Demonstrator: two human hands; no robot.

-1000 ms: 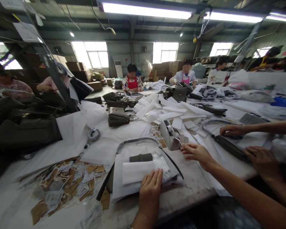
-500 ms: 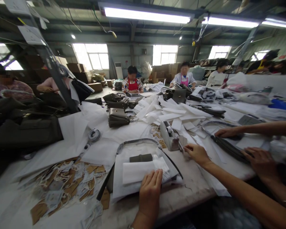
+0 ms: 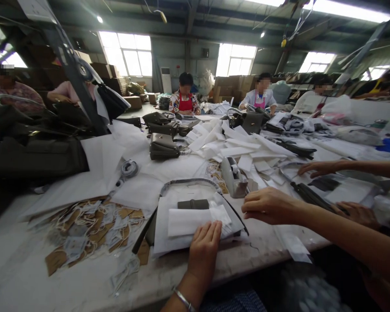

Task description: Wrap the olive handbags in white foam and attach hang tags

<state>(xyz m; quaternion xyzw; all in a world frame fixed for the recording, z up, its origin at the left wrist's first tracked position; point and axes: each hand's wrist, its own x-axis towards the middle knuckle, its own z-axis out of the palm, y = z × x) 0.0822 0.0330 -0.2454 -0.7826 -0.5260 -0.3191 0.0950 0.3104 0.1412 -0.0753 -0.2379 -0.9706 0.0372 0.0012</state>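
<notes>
My left hand (image 3: 203,249) lies flat, fingers stretched out, on a folded white sheet (image 3: 185,221) wrapped over a dark green bag (image 3: 192,204) at the table's near edge. The bag's grey handle (image 3: 188,184) arches behind it. My right hand (image 3: 269,206) hovers just right of the bag with its fingers curled together in a pinch; what they hold is too small to make out. A grey tape dispenser (image 3: 234,177) stands a little beyond that hand.
A co-worker's two hands (image 3: 318,167) work on a dark strap (image 3: 308,195) at the right. Cardboard tags with strings (image 3: 91,229) litter the left. Olive handbags (image 3: 164,147) and white paper strips (image 3: 240,147) fill the middle; several people sit at the far side.
My right hand drew back from the tape dispenser toward the wrapped bag, its fingers closing into a pinch. My left hand stayed on the white sheet. The view tilted slightly downward.
</notes>
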